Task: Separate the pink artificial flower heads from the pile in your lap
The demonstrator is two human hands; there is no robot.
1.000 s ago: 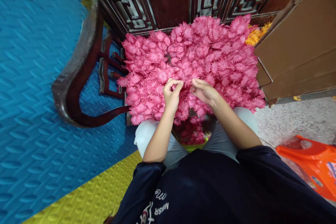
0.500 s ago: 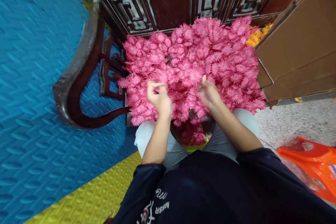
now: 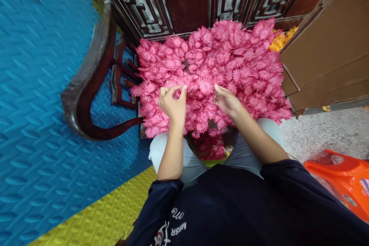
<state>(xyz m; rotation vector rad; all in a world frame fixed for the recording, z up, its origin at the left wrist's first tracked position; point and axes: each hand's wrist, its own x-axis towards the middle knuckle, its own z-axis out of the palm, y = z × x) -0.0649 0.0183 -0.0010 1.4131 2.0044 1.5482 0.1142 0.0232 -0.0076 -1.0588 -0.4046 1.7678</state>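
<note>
A thick heap of pink artificial flowers covers a dark wooden seat in front of me. Over the left part of the heap, my left hand is closed, thumb and forefinger tips pressed together in a loop. Whatever sits in that pinch is too small to make out. My right hand pinches at the edge of one pale pink flower, which faces up between the two hands. The other fingers of my right hand are curled. Both hands are apart, at about the same height.
A curved dark wooden armrest stands at the left, above blue floor matting. Carved wooden panels rise behind the heap. At the right are a cardboard box, some orange-yellow flowers and an orange plastic stool.
My right hand has shifted slightly left, and the flower at its fingertips has moved left with it. My left hand has turned a little, its finger loop now showing more clearly.
</note>
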